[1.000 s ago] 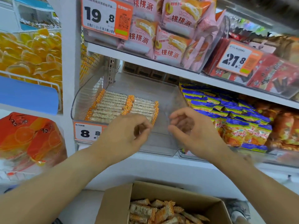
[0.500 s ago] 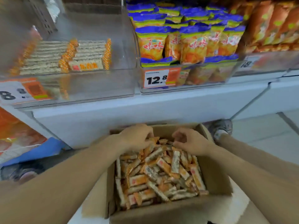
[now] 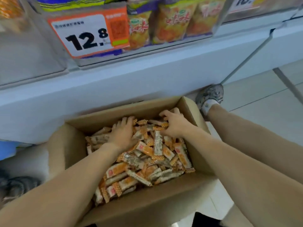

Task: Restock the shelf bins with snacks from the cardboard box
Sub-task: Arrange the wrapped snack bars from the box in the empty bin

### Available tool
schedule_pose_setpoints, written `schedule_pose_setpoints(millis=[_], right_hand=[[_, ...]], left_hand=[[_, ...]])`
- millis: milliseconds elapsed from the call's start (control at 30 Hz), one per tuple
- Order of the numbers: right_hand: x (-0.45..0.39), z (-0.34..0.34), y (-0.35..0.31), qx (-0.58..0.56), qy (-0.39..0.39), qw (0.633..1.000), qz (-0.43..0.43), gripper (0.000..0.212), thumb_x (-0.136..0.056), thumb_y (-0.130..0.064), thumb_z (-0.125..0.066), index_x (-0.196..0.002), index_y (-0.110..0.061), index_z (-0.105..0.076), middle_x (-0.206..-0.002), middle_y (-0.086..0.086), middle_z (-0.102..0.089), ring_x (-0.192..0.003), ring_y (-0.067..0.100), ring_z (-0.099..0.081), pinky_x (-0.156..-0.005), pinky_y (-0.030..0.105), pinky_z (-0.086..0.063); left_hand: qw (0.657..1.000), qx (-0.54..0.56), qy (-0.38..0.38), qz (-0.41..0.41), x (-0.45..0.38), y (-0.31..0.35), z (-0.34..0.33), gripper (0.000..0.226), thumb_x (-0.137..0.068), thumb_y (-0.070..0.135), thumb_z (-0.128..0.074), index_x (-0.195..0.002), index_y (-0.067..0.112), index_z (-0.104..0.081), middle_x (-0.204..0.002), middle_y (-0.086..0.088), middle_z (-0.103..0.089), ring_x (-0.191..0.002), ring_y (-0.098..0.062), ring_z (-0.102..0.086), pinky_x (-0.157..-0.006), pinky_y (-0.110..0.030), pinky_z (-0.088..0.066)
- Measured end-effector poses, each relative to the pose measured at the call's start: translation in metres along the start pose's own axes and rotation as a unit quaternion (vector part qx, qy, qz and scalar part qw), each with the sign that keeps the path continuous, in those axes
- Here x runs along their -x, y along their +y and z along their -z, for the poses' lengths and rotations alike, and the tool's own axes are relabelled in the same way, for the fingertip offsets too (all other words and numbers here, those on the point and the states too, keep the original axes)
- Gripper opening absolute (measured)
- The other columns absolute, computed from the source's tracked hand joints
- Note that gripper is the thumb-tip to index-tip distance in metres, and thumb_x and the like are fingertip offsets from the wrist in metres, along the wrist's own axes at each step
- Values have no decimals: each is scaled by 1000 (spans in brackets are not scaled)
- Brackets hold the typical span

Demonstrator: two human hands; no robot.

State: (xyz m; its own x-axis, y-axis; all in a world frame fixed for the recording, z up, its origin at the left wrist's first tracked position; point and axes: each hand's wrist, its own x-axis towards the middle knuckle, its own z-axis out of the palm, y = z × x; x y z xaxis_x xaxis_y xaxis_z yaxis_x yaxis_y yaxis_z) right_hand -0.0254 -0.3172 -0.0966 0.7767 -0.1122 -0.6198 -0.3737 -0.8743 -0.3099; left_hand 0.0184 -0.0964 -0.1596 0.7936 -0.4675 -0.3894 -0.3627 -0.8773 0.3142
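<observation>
An open brown cardboard box (image 3: 114, 117) occupies the lower centre of the frame, standing on the floor in front of a pale blue-white shelf base (image 3: 98, 86). It is filled with a loose heap of small orange-and-white wrapped snack bars (image 3: 147, 163) lying at all angles.

Both hands are inside the box at its far end, toward the centre of the frame. The left hand (image 3: 123, 134) lies palm-down on the heap, fingers fairly straight and spread forward over the wrappers; it presses on the bars, and no bar is seen enclosed by it. The right hand (image 3: 173, 124) is at the far right corner of the box, its fingers bent and clawed down into the bars. Whether it has closed round any bar cannot be told; the fingertips are buried among the wrappers.

Along the top of the frame, a clear plastic shelf bin (image 3: 78, 51) holds yellow-and-purple snack bags (image 3: 173, 22). On its front is a white-and-orange price label (image 3: 86, 34) reading 12.8. A second clear bin (image 3: 24, 51) sits at the upper left, just beside the first; its contents are blurred. A further label (image 3: 244, 2) is cut off at the upper right.

A grey patterned shoe (image 3: 211, 94) with a white sock stands on the pale tiled floor (image 3: 262, 104), just beside the far right corner of the box. Another grey shoe (image 3: 18, 185) shows at the lower left edge.
</observation>
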Motion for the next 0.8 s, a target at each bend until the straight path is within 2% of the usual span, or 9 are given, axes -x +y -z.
schedule_pose_setpoints(millis=[167, 233, 300, 367, 467, 567, 667, 800], right_hand=[[-32, -25, -4, 19, -29, 997, -66, 98, -76, -39, -85, -154, -28, -26, -157, 16, -10, -138, 49, -30, -113, 51, -39], [-42, -37, -6, 28, -50, 996, -73, 108, -73, -48, -85, -157, -31, -20, -159, 17, -6, -142, 48, -27, -113, 55, -38], [-47, -47, -3, 76, -61, 994, -46, 108, -73, -57, -81, -157, -35, -17, -161, 13, -4, -143, 47, -25, -112, 59, -37], [-47, -54, 1, 110, -54, 992, -18, 105, -73, -59, -80, -155, -42, -17, -159, 8, -6, -142, 46, -23, -109, 61, -37], [-46, -62, -1, 97, -40, 995, -5, 105, -72, -51, -83, -155, -41, -19, -154, 10, -12, -140, 48, -23, -110, 58, -39], [-37, -73, -8, 106, -36, 994, 2, 108, -70, -43, -86, -155, -33, -21, -152, 13, -15, -141, 52, -21, -118, 55, -30], [-25, -84, -15, 109, -46, 993, 11, 109, -66, -42, -87, -154, -30, -23, -150, 13, -17, -142, 51, -21, -122, 54, -20], [-2, -87, -26, 76, -79, 994, 17, 105, -71, -41, -88, -155, -28, -26, -155, 10, -15, -142, 45, -27, -114, 48, -37]], left_hand=[[996, 70, 45, 30, 3, 4, -19, 96, -76, 47, -81, -147, 14, -27, -139, -14, -39, -124, -38, -49, -104, -48, -43], [997, 39, 39, 45, 2, -3, -16, 92, -76, 60, -75, -145, 16, -34, -137, -11, -41, -126, -35, -46, -106, -47, -39], [998, 0, 23, 54, 0, -14, -11, 89, -75, 74, -65, -143, 23, -40, -137, -6, -43, -128, -31, -40, -106, -47, -35], [997, 40, -3, 61, 2, -22, -10, 88, -73, 77, -63, -142, 29, -39, -138, -4, -43, -129, -30, -37, -107, -48, -36], [983, 162, -43, 74, 9, -28, -12, 84, -72, 72, -69, -138, 33, -36, -134, -4, -52, -123, -30, -51, -102, -42, -46], [982, 166, -55, 69, 16, -32, -8, 85, -71, 75, -69, -137, 33, -36, -130, -1, -57, -117, -26, -56, -97, -39, -49], [981, 162, -81, 75, 27, -38, -6, 78, -76, 66, -72, -138, 32, -37, -132, -2, -55, -117, -24, -56, -97, -38, -50], [975, 163, -133, 76, 44, -43, -1, 72, -86, 56, -68, -143, 26, -37, -133, -3, -55, -117, -23, -58, -100, -36, -49]])
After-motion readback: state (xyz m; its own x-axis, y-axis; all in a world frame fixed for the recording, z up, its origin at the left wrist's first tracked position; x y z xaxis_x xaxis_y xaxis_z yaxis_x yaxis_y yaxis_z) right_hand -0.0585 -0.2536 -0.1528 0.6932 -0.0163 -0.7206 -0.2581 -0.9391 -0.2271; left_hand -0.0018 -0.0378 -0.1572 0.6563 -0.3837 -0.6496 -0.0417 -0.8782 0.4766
